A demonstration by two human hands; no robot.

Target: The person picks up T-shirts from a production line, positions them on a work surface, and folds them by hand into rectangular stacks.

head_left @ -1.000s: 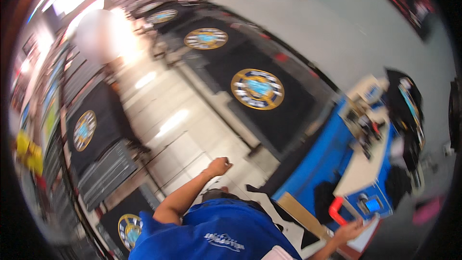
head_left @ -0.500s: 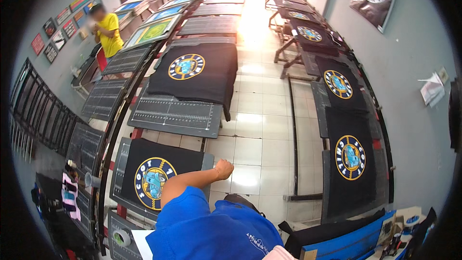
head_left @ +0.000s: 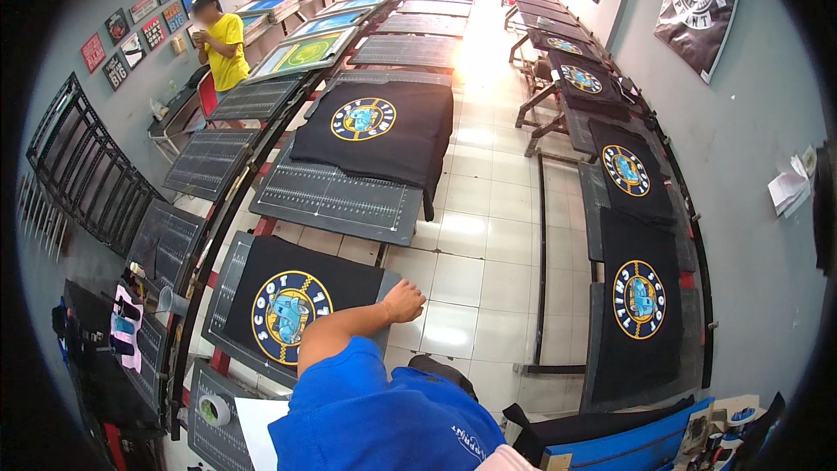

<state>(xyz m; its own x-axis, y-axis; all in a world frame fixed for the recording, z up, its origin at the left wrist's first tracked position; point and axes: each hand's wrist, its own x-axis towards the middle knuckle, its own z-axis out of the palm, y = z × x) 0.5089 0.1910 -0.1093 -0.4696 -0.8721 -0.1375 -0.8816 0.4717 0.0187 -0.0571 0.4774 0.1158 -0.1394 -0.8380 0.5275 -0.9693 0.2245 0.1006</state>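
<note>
Head view: we see 1 arm in a blue sleeve (head_left: 384,410) coming up from the lower edge. Which arm it is we cannot tell for sure; we read it as the left hand (head_left: 404,301). It rests loosely curled at the right edge of the near black T-shirt (head_left: 292,296), touching the cloth where it meets the rim of the printing board (head_left: 228,272) beneath; whether the fingers pinch the cloth we cannot tell. The right hand is out of view.

That shirt lies flat on its board at lower left, its round yellow-and-blue print (head_left: 285,314) facing up, just left of the hand. Right of the hand the tiled floor aisle (head_left: 488,235) opens and runs away to the bright far end, with room between the 2 rows of boards.

The left row borders the aisle: a bare ruled board (head_left: 336,196) just beyond the near shirt, then a second black shirt (head_left: 375,126) draped over the next board, its hem hanging off the aisle side. On the right a metal rail (head_left: 542,253) edges the aisle, with 2 more printed shirts (head_left: 641,296) (head_left: 628,170) behind it along the grey wall (head_left: 750,166).

At far left stand stacked screen frames (head_left: 74,170). A person in a yellow shirt (head_left: 222,44) stands well apart near the upper-left wall. A tape roll (head_left: 214,410) lies near the lower-left corner.
</note>
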